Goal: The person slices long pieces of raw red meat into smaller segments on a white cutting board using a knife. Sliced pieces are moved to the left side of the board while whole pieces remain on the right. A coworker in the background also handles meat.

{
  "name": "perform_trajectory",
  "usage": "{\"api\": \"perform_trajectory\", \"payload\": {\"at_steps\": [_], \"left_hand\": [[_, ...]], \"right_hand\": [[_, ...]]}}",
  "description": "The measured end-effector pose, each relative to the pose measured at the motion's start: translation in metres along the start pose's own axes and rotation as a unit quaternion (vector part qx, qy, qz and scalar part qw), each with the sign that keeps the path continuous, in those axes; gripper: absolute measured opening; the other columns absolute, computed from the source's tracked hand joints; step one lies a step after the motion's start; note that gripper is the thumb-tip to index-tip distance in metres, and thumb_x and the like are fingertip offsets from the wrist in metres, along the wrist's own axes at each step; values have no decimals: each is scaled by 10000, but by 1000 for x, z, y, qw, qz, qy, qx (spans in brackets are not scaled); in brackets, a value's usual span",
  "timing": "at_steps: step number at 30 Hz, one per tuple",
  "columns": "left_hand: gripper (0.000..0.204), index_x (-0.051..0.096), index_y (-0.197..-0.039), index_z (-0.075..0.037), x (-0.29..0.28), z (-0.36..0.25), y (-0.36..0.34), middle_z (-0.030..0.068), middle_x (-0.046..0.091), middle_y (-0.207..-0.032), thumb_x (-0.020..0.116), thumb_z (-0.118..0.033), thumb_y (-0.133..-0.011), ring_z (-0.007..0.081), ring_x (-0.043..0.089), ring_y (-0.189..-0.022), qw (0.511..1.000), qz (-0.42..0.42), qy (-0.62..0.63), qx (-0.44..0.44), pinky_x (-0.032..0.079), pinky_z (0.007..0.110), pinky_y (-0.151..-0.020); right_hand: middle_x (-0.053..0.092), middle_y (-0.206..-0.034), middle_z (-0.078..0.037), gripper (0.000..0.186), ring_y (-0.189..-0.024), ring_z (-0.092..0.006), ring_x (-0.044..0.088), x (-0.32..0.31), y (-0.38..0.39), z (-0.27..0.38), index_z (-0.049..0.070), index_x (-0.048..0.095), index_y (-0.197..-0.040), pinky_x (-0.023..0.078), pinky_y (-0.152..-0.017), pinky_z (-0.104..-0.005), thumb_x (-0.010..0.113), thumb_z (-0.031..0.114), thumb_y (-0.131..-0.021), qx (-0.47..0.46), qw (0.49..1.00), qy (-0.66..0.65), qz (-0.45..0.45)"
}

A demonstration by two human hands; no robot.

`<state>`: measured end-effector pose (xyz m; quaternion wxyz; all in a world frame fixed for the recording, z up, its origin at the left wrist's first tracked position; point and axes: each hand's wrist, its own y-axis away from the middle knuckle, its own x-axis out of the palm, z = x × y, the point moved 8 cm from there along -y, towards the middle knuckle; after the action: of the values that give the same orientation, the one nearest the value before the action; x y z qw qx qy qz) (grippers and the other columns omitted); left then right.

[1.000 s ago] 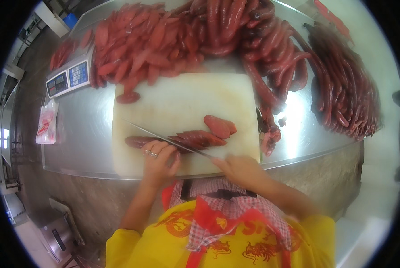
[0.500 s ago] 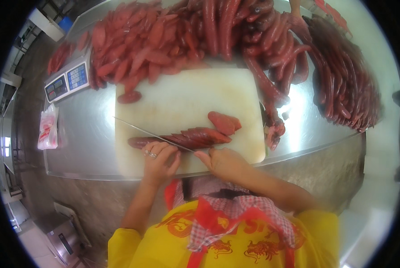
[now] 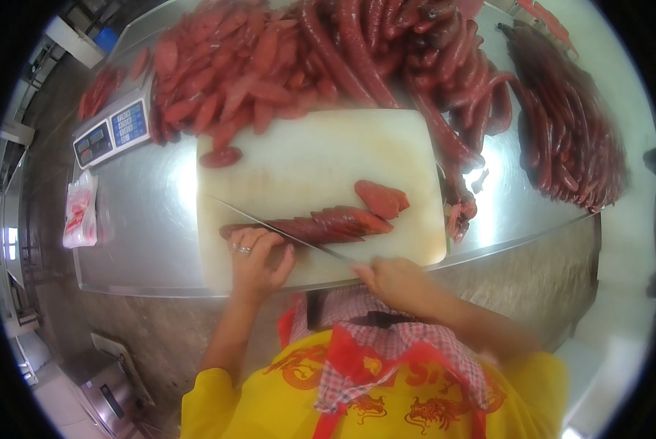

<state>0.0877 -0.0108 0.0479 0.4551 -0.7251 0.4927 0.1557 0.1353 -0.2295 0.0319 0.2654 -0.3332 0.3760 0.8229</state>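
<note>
A dark red sausage (image 3: 335, 225) lies across the white cutting board (image 3: 291, 157), its right part cut into slanted, overlapping slices. The curled fingers of my left hand (image 3: 256, 265), with a ring on one, hold its uncut left end. My right hand (image 3: 405, 284) is closed around the handle of a long thin knife (image 3: 321, 247). The blade slants up to the left across the sausage, right beside my left fingers. Two or so loose slices (image 3: 379, 199) lie on the board above the right end, and another piece (image 3: 220, 157) sits at its upper left corner.
Beyond the board is a big heap of cut sausage slices (image 3: 225, 66), with whole sausages (image 3: 445, 66) beside it. A bundle of long sausages (image 3: 566, 139) lies at the right. At the left are a scale (image 3: 112, 133) and a plastic bag packet (image 3: 80, 212) on the metal table (image 3: 141, 241).
My right hand has drawn the knife back toward me and to the right. My left hand stays on the sausage's end. The whole view has shifted slightly.
</note>
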Motion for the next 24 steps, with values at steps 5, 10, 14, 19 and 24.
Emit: {"api": "perform_trajectory", "payload": {"at_steps": [5,10,14,19,24], "left_hand": [[311,643,-934,-85,-10,1,3,83,592,-986,757,-50,-646,308,538,-936,999,-26,-32,13,435,424,-841],[298,646,-913,-70,-16,7,5,84,591,-930,740,-27,-634,295,536,-896,998,-43,-50,-7,429,406,-840],[297,639,-912,-69,-13,9,5,87,592,-927,733,-35,-633,294,535,-895,998,-47,-42,-11,427,407,-846],[285,633,-909,-72,-11,9,10,92,596,-931,733,-48,-643,298,541,-907,998,-52,-40,-14,428,414,-853],[300,633,-928,-76,-22,13,13,100,603,-964,731,-54,-645,315,549,-942,994,-93,-46,-34,429,428,-873]], "right_hand": [[645,-727,-252,600,-711,-432,650,-8,-12,17,-21,626,-853,525,-644,-497,401,516,-999,-41,999,-8,-28],[662,-832,-270,609,-803,-471,640,-31,69,-17,-4,620,-925,506,-714,-525,394,558,-987,103,991,-36,76],[656,-840,-290,595,-842,-478,633,-15,73,-32,-8,621,-970,503,-758,-524,404,546,-990,168,977,-25,130],[649,-745,-261,656,-751,-464,634,13,-20,14,-44,638,-820,515,-704,-508,365,522,-1010,-1,998,-39,42],[650,-735,-252,656,-754,-454,641,-3,-4,15,-39,635,-814,516,-702,-510,370,531,-1005,10,999,-32,22]]}}
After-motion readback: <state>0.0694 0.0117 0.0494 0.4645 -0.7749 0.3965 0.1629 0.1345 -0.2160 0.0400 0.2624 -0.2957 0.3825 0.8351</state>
